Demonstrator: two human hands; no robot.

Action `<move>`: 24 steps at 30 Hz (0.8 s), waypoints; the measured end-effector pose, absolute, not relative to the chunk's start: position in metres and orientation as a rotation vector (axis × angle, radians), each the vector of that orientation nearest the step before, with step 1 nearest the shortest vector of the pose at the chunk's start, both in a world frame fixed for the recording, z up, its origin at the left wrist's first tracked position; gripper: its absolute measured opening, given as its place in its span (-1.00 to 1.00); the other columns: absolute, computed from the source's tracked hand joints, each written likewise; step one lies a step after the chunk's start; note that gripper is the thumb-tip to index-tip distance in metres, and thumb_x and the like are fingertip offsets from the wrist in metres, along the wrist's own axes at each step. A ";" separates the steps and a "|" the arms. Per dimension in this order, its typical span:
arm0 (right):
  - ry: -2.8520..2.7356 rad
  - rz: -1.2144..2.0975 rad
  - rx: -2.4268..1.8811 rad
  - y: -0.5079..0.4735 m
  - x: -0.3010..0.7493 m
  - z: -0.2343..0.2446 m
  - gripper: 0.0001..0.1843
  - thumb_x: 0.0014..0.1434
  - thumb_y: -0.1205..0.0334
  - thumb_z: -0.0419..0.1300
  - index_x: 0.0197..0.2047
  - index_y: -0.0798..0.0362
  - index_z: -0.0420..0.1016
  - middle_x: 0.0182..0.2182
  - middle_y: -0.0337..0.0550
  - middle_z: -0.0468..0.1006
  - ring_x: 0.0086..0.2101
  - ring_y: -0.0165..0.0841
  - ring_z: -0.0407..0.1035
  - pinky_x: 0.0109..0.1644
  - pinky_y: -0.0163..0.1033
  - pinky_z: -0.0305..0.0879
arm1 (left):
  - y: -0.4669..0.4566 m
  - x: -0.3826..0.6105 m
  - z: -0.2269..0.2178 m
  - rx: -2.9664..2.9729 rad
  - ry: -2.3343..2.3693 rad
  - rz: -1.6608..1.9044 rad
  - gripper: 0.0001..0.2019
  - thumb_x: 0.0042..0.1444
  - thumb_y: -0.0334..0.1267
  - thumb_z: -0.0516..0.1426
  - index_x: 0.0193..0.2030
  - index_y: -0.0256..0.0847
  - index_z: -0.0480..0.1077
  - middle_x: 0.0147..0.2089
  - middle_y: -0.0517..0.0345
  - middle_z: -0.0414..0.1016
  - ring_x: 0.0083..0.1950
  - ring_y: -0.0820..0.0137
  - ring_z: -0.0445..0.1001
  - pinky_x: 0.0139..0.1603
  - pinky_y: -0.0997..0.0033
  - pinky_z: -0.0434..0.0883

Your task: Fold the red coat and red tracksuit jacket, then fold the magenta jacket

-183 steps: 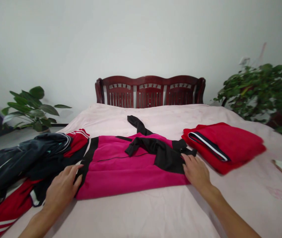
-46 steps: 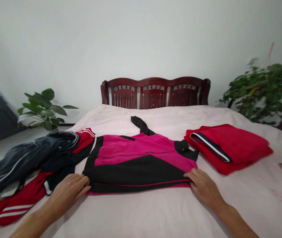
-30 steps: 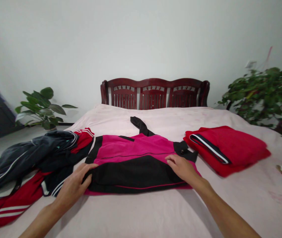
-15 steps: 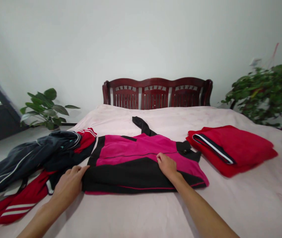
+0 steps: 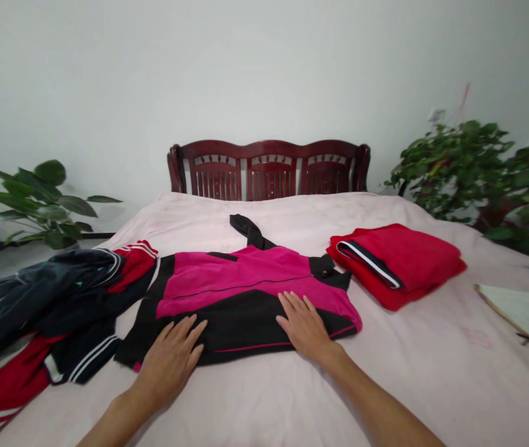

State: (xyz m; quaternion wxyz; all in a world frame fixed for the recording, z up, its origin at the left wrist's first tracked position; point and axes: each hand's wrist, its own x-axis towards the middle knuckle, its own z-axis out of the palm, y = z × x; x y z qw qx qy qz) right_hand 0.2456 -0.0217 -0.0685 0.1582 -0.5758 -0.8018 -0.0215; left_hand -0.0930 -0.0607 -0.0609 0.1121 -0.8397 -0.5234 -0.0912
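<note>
A magenta and black zip jacket (image 5: 241,279) lies spread flat on the bed, one black sleeve (image 5: 248,231) reaching toward the headboard. My left hand (image 5: 170,360) presses palm down on its lower black band near the left hem, fingers spread. My right hand (image 5: 302,327) rests flat on the same band further right, near the magenta side panel. Neither hand grips anything. To the left, a dark navy garment (image 5: 27,298) lies in a heap over red striped trousers (image 5: 6,391).
A folded red garment with a dark striped edge (image 5: 395,264) lies on the pink bedsheet (image 5: 432,385) to the right. A pale board or notebook (image 5: 525,313) sits at the far right. A dark wooden headboard (image 5: 269,171) stands behind, with potted plants (image 5: 455,171) on either side.
My left hand has moved onto the jacket's lower band, and my right hand has slid down and outward. The jacket's lower left corner now lies spread out. The view has turned slightly left.
</note>
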 end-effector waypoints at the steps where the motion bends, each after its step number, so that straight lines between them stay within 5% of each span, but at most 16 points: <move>1: -2.294 -0.097 -1.665 -0.021 0.263 -0.071 -0.40 0.35 -0.03 -0.08 0.36 0.05 0.19 0.33 0.03 0.23 0.32 -0.14 0.06 0.38 0.11 -0.12 | -0.062 -0.098 -0.062 -2.444 -1.532 -0.274 -0.54 0.29 -0.10 -0.02 0.30 -0.05 0.31 0.32 -0.04 0.36 0.32 0.12 0.32 0.31 -0.04 0.21; 9: -2.203 -0.237 -1.814 -0.016 0.350 -0.077 -0.41 0.34 0.02 -0.11 0.32 0.14 0.26 0.31 0.06 0.26 0.30 -0.17 0.10 0.37 0.06 -0.03 | -0.068 -0.133 -0.061 -2.228 -1.653 -0.264 -0.47 0.20 -0.01 0.07 0.28 -0.09 0.33 0.37 -0.13 0.26 0.39 -0.07 0.16 0.32 -0.30 0.04; 18: -1.525 0.420 -1.606 -0.019 0.368 -0.061 -0.50 0.27 -0.02 -0.07 0.04 0.06 0.52 0.07 -0.01 0.54 0.12 -0.18 0.37 0.27 0.01 0.21 | -0.073 -0.148 -0.058 -2.189 -1.857 -0.496 -0.56 0.19 -0.15 0.00 0.20 -0.03 0.39 0.25 -0.03 0.40 0.33 0.06 0.27 0.16 -0.05 0.36; 24: -1.564 0.716 -1.559 -0.042 0.406 -0.045 -0.51 -0.03 0.19 0.12 -0.02 0.07 0.58 -0.05 0.04 0.61 -0.08 -0.08 0.50 0.00 -0.01 0.42 | -0.075 -0.145 -0.063 -2.109 -1.878 -0.542 -0.51 0.22 -0.10 -0.06 0.25 -0.12 0.33 0.26 -0.13 0.35 0.31 0.04 0.27 0.11 0.00 0.39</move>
